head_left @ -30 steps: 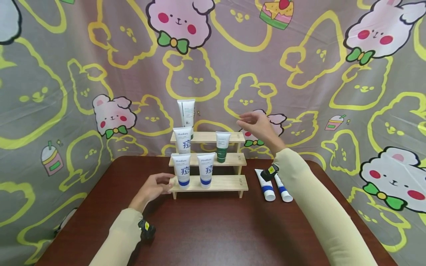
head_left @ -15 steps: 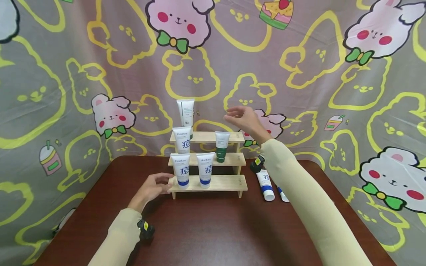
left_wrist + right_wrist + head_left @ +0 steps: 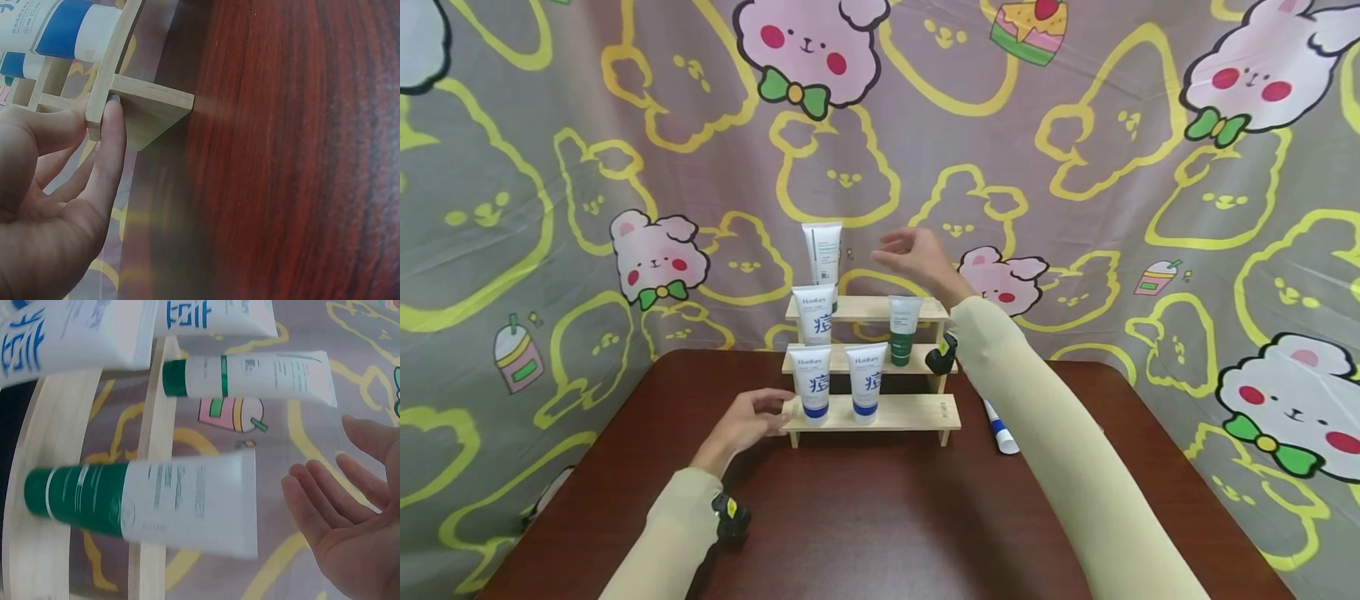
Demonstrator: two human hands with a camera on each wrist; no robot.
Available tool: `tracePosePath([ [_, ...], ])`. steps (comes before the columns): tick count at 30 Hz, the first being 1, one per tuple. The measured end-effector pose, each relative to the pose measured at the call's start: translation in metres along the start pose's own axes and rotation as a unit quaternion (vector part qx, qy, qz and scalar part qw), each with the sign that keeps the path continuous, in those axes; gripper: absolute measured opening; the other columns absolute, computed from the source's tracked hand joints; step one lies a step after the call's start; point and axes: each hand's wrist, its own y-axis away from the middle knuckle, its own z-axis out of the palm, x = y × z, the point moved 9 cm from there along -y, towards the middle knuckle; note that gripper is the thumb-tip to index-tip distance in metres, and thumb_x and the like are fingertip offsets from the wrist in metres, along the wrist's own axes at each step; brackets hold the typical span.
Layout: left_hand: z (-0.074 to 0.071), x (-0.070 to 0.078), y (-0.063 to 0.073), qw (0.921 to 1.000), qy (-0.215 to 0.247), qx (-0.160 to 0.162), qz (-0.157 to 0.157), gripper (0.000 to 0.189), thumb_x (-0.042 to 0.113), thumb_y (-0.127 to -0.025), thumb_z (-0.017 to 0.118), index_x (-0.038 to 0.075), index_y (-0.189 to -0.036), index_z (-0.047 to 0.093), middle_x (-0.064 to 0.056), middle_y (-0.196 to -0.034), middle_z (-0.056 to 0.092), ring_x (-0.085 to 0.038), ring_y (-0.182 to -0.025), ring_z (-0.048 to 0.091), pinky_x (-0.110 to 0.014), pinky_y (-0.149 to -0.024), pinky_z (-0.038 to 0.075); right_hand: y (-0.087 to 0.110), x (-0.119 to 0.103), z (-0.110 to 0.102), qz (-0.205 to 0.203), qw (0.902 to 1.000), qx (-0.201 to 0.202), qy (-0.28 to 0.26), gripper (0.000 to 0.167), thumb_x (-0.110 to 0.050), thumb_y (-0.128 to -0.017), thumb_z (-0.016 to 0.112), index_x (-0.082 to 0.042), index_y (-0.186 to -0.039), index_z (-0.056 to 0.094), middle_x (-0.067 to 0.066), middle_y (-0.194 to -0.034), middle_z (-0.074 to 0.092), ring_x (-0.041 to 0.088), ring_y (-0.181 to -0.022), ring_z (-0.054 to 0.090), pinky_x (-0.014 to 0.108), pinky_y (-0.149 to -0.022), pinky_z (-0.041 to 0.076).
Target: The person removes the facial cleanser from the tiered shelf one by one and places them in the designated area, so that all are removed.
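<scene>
My left hand pinches the left end of the lowest board of a three-step wooden rack; in the left wrist view the thumb lies on one face of the board, a finger on the other. My right hand hovers above the top step with fingers apart, holding nothing. To its left stands a tall white tube with a green cap. A shorter white-and-green tube stands on the middle step below, beside a white-and-blue tube. Two similar tubes, left and right, occupy the lowest step.
Right of the rack, a white-and-blue tube lies on the dark red table, partly covered by my right sleeve. A patterned cloth hangs close behind the rack.
My right hand has moved left and slightly up, from the rack's right end toward the tall tube. Its sleeve now covers more of the lying tubes. The left hand keeps its hold.
</scene>
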Motion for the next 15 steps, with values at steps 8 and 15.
tracePosePath([
  [8, -0.002, -0.001, 0.000, 0.9999, 0.012, 0.003, -0.003, 0.038, -0.007, -0.090, 0.068, -0.004, -0.128, 0.062, -0.024, -0.119, 0.061, -0.027, -0.090, 0.068, -0.038, -0.076, 0.061, -0.016, -0.010, 0.026, -0.008, 0.9999, -0.009, -0.011, 0.049, -0.024, -0.093, 0.074, 0.001, -0.132, 0.060, 0.016, -0.122, 0.065, 0.027, -0.107, 0.064, 0.037, -0.091, 0.055],
  [15, 0.001, 0.000, 0.001, 0.9997, 0.024, -0.004, 0.007, 0.039, -0.009, -0.089, 0.068, -0.007, -0.127, 0.062, -0.025, -0.118, 0.060, -0.028, -0.090, 0.068, -0.039, -0.076, 0.061, -0.026, -0.011, 0.046, -0.007, 0.9998, -0.016, -0.011, 0.049, -0.021, -0.092, 0.075, 0.001, -0.132, 0.059, 0.015, -0.124, 0.065, 0.026, -0.112, 0.061, 0.034, -0.089, 0.055],
])
